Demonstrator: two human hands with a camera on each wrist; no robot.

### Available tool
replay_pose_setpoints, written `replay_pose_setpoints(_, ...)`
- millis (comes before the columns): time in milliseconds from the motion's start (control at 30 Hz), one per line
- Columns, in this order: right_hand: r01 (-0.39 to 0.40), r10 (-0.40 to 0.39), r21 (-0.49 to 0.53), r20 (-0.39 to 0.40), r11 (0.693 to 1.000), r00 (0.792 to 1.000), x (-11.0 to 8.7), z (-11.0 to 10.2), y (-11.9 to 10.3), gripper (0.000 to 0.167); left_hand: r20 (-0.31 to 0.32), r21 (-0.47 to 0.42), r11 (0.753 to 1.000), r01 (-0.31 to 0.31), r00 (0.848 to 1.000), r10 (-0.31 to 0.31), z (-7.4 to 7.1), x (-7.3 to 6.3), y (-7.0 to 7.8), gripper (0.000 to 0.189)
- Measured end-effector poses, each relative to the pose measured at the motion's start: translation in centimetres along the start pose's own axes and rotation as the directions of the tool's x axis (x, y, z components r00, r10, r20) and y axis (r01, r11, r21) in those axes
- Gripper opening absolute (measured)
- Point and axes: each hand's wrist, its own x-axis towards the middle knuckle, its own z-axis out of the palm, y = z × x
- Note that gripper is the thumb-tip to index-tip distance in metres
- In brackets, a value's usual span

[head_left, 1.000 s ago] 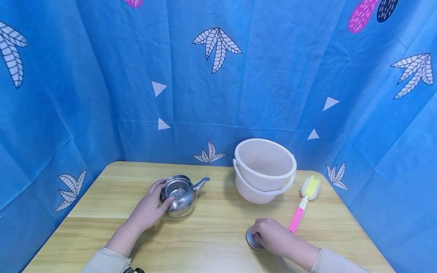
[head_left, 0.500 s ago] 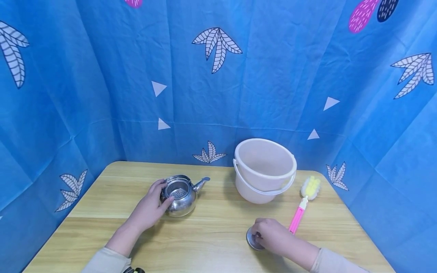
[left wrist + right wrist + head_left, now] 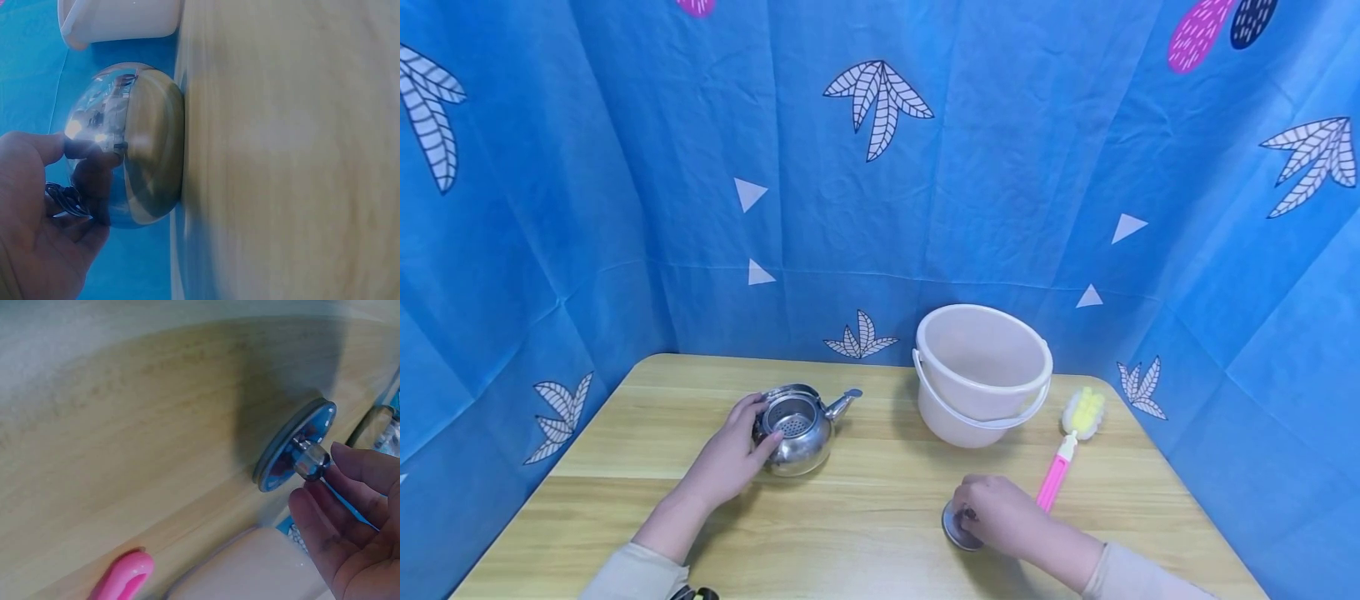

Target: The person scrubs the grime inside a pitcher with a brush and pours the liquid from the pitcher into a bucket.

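A shiny steel teapot (image 3: 805, 454), its lid off and a perforated strainer in its mouth, stands on the table's left half, spout pointing right. My left hand (image 3: 730, 460) grips it at the near left side, thumb against the body beside the mouth; in the left wrist view a dark folded handle (image 3: 65, 199) lies between the fingers. To the right, the round steel lid (image 3: 957, 533) rests on the table, knob up. My right hand (image 3: 1003, 517) is at that knob (image 3: 311, 461), thumb and fingers loosely spread around it in the right wrist view.
A white bucket (image 3: 951, 423), handle lowered at the front, stands behind the lid. Right of it lies a sponge brush (image 3: 1054, 482) with a pink handle, partly behind my right hand. Blue patterned cloth (image 3: 880, 217) encloses the wooden table (image 3: 850, 542) at the back and sides.
My right hand has loosened and risen slightly at the lid's knob, so more of the knob shows. The left hand and the teapot have stayed put.
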Motion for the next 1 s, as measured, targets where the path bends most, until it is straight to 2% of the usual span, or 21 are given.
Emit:
replay_pose_setpoints(400,0.032,-0.032,-0.012,-0.013,0.999,0.999,0.4,-0.9,-0.4,0.014,-0.024,0.005,1.000,-0.027,0.999,0.028,0.1,-0.1,0.1,0.060)
replay_pose_setpoints(633,-0.020,0.020,0.005,-0.034,1.000,0.999,0.8,-1.6,-0.9,0.011,-0.022,-0.001,1.000,-0.029,0.999,0.029,0.2,0.0,0.1,0.060)
replay_pose_setpoints(1000,-0.003,0.003,0.010,-0.049,1.000,0.999,1.3,-2.4,-1.6,0.009,-0.026,-0.002,1.000,-0.021,0.999,0.021,0.3,-0.1,-0.2,0.060)
